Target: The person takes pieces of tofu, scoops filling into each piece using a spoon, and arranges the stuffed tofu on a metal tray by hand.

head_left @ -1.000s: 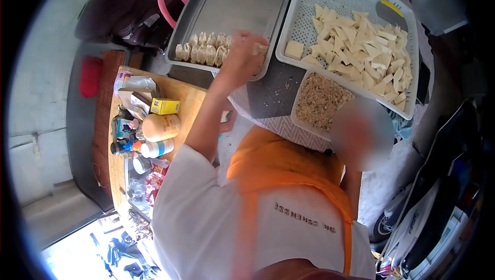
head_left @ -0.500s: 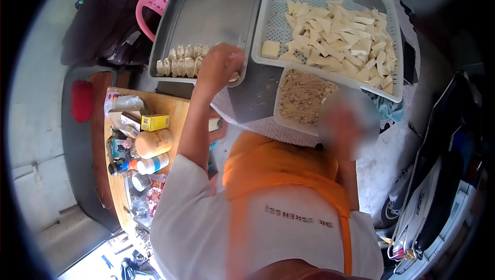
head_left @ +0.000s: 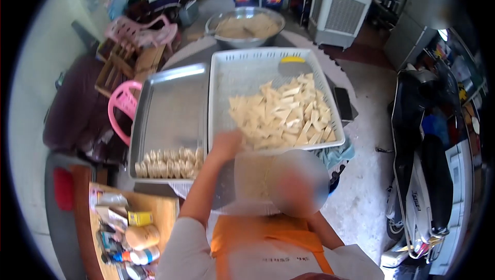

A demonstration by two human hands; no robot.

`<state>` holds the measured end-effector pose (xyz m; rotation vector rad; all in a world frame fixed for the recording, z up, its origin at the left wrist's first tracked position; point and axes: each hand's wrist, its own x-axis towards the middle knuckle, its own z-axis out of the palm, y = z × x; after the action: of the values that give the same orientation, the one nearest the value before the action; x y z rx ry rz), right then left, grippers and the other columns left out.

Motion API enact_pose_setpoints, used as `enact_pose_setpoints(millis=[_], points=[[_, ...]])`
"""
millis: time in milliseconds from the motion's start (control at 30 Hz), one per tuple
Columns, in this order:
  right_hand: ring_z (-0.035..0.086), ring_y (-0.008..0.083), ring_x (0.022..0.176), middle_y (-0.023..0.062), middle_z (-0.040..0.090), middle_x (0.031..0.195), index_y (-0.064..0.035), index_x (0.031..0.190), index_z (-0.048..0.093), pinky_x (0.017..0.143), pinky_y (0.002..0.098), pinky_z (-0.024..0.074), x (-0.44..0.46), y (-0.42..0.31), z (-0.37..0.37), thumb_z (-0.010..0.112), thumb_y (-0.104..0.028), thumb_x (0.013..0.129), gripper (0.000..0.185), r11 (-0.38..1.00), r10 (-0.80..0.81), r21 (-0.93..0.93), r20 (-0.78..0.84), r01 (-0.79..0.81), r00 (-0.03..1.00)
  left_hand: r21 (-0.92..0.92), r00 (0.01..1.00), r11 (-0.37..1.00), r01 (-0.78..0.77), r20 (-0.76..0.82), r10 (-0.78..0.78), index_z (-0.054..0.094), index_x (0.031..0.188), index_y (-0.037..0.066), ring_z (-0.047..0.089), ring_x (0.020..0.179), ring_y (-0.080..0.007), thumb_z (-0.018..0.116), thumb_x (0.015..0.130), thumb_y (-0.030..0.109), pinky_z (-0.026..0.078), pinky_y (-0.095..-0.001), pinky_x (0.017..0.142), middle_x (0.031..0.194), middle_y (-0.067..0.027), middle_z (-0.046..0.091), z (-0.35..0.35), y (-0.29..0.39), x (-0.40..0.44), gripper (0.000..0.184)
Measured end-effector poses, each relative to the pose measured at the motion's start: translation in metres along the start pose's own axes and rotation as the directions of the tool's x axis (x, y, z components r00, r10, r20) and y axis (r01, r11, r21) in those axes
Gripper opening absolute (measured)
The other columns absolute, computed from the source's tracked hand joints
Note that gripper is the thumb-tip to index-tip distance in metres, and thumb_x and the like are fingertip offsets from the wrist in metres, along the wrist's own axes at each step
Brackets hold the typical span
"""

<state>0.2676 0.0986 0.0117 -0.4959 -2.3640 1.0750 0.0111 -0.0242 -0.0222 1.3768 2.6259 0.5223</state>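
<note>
My left hand (head_left: 227, 145) is over the near left corner of the perforated white tray (head_left: 223, 68), close to a pile of cut dough wrappers (head_left: 281, 115); motion blur hides its fingers. My right hand (head_left: 293, 186) is by the pale container (head_left: 248, 179) of filling, under a round blurred patch that hides its fingers and anything in them. Rows of filled dumplings (head_left: 169, 164) line the near end of the metal tray (head_left: 172, 107) on the left. A scraper with a yellow edge (head_left: 294, 60) lies at the white tray's far right.
Behind the trays stands a large metal bowl (head_left: 247, 41) of brownish mixture. A dark phone-like object (head_left: 342, 103) and a teal cloth (head_left: 335, 152) lie to the right. A wooden table (head_left: 162, 205) with jars is at lower left, a scooter (head_left: 420, 177) at right.
My left hand has moved from the dumplings in the metal tray rightward to the white tray's corner. The view has tilted up, showing more room. My right hand stays by the filling container.
</note>
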Motion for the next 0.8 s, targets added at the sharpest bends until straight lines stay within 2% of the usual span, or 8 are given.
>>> enact_pose_setpoints(millis=[233, 367, 433, 500, 533, 633, 733, 800], points=[[0.063, 0.0355, 0.063, 0.0193, 0.063, 0.07, -0.0053, 0.09, 0.062, 0.057, 0.0424, 0.0497, 0.0, 0.013, 0.002, 0.053, -0.022, 0.091, 0.019, 0.991, -0.062, -0.121, -0.01, 0.06, 0.998, -0.163, 0.999, 0.985, -0.049, 0.004, 0.05, 0.055, 0.094, 0.009, 0.058, 0.09, -0.0317, 0.069, 0.068, 0.012, 0.046, -0.0386, 0.073, 0.09, -0.0122, 0.059, -0.002, 0.001, -0.001, 0.029], [0.053, 0.0186, 0.09, 0.0084, 0.055, 0.101, -0.0054, 0.105, 0.054, 0.078, 0.0331, 0.0479, -0.023, 0.073, 0.014, 0.046, -0.02, 0.094, 0.02, 0.964, -0.014, -0.261, 0.132, 0.048, 0.991, -0.167, 0.998, 0.984, -0.06, 0.001, 0.061, 0.061, 0.096, 0.007, 0.053, 0.098, -0.0354, 0.059, 0.069, 0.006, 0.044, -0.0422, 0.084, 0.098, -0.0139, 0.059, -0.009, 0.007, -0.004, 0.027], [0.054, 0.0213, 0.085, 0.0093, 0.055, 0.093, -0.0054, 0.103, 0.056, 0.074, 0.0344, 0.0471, -0.038, 0.114, 0.026, 0.047, -0.017, 0.093, 0.017, 0.912, -0.084, -0.39, 0.128, 0.128, 0.988, -0.187, 0.999, 0.982, 0.005, 0.046, 0.004, 0.061, 0.106, 0.006, 0.054, 0.102, -0.0363, 0.059, 0.071, 0.006, 0.044, -0.0419, 0.088, 0.106, -0.0173, 0.06, -0.02, 0.01, -0.008, 0.035], [0.055, 0.024, 0.079, 0.0102, 0.055, 0.086, -0.0054, 0.1, 0.057, 0.07, 0.0358, 0.0462, -0.042, 0.126, 0.032, 0.049, -0.013, 0.091, 0.014, 0.836, -0.225, -0.508, 0.031, 0.209, 0.974, -0.183, 0.979, 0.973, -0.141, -0.17, 0.11, 0.06, 0.111, 0.007, 0.056, 0.102, -0.0365, 0.059, 0.074, 0.004, 0.044, -0.0418, 0.088, 0.107, -0.0193, 0.061, -0.018, -0.006, -0.017, 0.037], [0.055, 0.0253, 0.076, 0.0107, 0.055, 0.082, -0.0054, 0.099, 0.057, 0.068, 0.0365, 0.0458, -0.039, 0.119, 0.03, 0.05, -0.011, 0.091, 0.013, 0.839, -0.251, -0.504, -0.024, 0.205, 0.968, -0.263, 0.996, 0.965, -0.011, -0.088, -0.013, 0.058, 0.113, 0.005, 0.057, 0.099, -0.0353, 0.059, 0.075, 0.003, 0.045, -0.0404, 0.086, 0.107, -0.02, 0.06, -0.032, 0.002, -0.02, 0.038], [0.059, 0.0308, 0.074, 0.0136, 0.058, 0.08, -0.0064, 0.094, 0.059, 0.065, 0.0385, 0.0464, -0.02, 0.038, 0.002, 0.053, -0.01, 0.088, 0.009, 0.961, 0.269, 0.058, 0.028, -0.27, 0.963, -0.833, 0.991, 0.552, 0.04, -0.039, -0.13, 0.052, 0.124, 0.003, 0.059, 0.091, -0.0162, 0.053, 0.089, 0.005, 0.05, -0.0285, 0.077, 0.106, -0.0052, 0.058, -0.045, 0.009, -0.035, 0.035], [0.061, 0.0324, 0.073, 0.0152, 0.061, 0.082, -0.0056, 0.089, 0.06, 0.064, 0.0394, 0.0476, -0.009, 0.019, 0.01, 0.055, -0.011, 0.087, 0.007, 0.966, -0.177, -0.192, 0.007, 0.175, 0.984, -0.997, 0.96, 0.037, 0.066, 0.053, -0.274, 0.05, 0.123, -0.001, 0.06, 0.089, -0.0152, 0.048, 0.092, 0.005, 0.053, -0.0307, 0.08, 0.107, -0.0058, 0.057, -0.052, 0.034, -0.052, 0.032], [0.061, 0.0335, 0.069, 0.0169, 0.062, 0.084, -0.004, 0.088, 0.061, 0.062, 0.0382, 0.0484, 0.004, 0.016, 0.006, 0.056, -0.011, 0.087, 0.008, 0.969, -0.182, -0.165, 0.027, 0.184, 0.983, -0.998, 0.977, -0.05, 0.036, 0.046, -0.21, 0.049, 0.124, -0.002, 0.06, 0.09, -0.0165, 0.046, 0.093, 0.004, 0.054, -0.0318, 0.083, 0.106, -0.007, 0.057, -0.044, 0.039, -0.06, 0.032]])
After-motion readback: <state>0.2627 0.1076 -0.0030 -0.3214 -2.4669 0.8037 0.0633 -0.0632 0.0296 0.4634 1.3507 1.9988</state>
